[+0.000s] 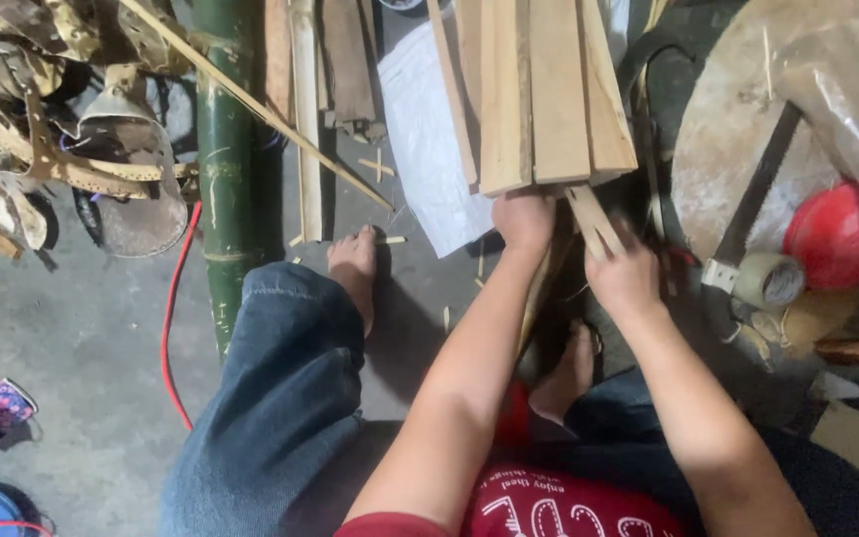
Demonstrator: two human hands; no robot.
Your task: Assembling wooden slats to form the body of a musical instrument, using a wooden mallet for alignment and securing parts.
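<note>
Both hands work at the near ends of a bundle of split bamboo slats [539, 89] that fans away from the person across the floor. Left hand [523, 219] is curled shut against the bottom edge of the bundle, its knuckles pressed to the cut ends. Right hand [624, 270] closes around a single narrow slat [591, 217] that sticks out just below the bundle, tilted toward the right; the fingers themselves are partly blurred.

Under the bundle lies a white sheet [428, 139] on the grey concrete floor [91, 338]. A bare foot [355, 267] rests just left of the left hand, and the other foot [569, 373] shows between the forearms, lower down. The person wears blue jeans [270, 398] and a red shirt.

To the left a green bamboo pole [227, 169] lies lengthwise, with a red cable [169, 318] beside it and a heap of bamboo scraps [42, 129] further off. To the right sit a round wooden block [728, 129], a roll of tape [770, 279] and a red helmet [832, 237].
</note>
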